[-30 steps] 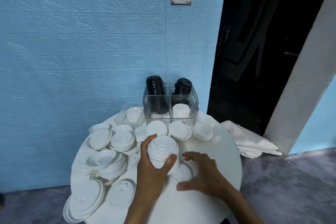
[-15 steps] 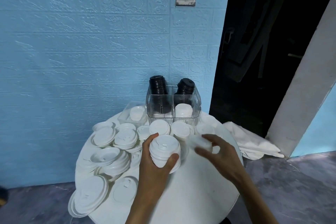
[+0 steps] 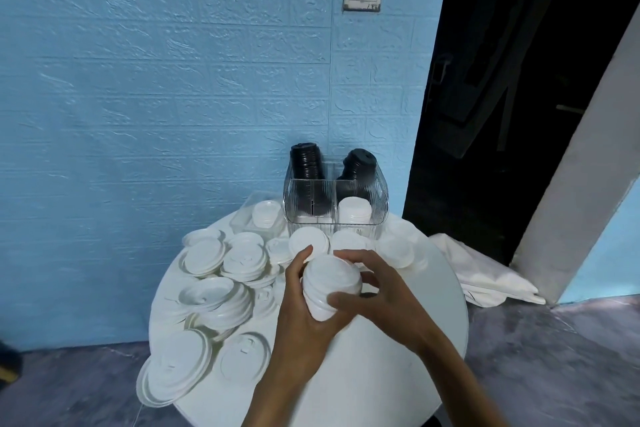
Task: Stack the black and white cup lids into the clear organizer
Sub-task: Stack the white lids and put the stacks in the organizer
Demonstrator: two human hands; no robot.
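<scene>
Both hands (image 3: 349, 302) grip a stack of white lids (image 3: 329, 282)

Support: a round white table (image 3: 398, 388) against a blue brick-textured wall, standing on a grey floor (image 3: 554, 374).
Back of the table: a clear organizer (image 3: 379, 215) with ribbed walls; just to its left a small clear tray (image 3: 242, 218) holding a white lid.
Left half: loose white cup lids (image 3: 242, 258) in overlapping piles, the largest lid (image 3: 178, 366) hanging over the front-left edge.
In front of the organizer: a row of short white lid stacks (image 3: 394, 248).
On the floor, right of the table: a folded white cloth (image 3: 485, 274).
</scene>
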